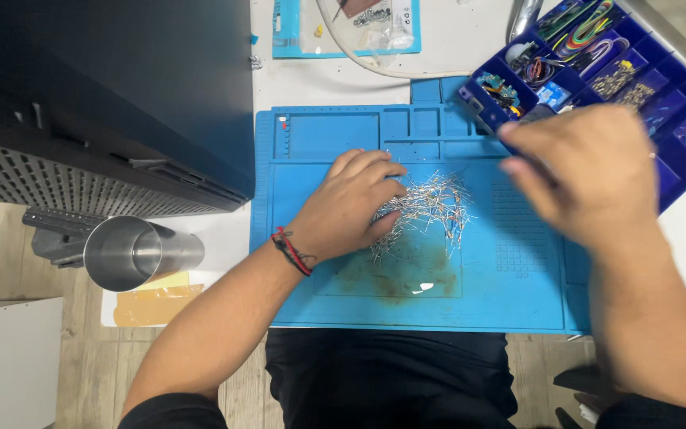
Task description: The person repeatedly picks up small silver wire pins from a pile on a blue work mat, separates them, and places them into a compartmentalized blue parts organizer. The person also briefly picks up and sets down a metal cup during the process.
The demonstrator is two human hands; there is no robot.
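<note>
1. You are resting your left hand (351,208) palm down on the blue work mat (335,294), fingers curled loosely over the near edge of a heap of small wire-legged components (430,208); the hand is touching them, but I cannot tell whether it is pinching any.
2. The heap is lying near the middle of the mat, just above a brownish stain (395,274).
3. You are holding your right hand (585,175) above the mat's right side, blurred, fingers bent inward; I cannot tell whether it is gripping anything.
4. That hand is hovering just beside the dark blue compartment tray (676,171), which is holding coloured wires and small parts.
5. A steel cup (132,253) is lying to your left, beside a dark case (113,95).
6. A white cable (375,67) is running across the table above the mat.
</note>
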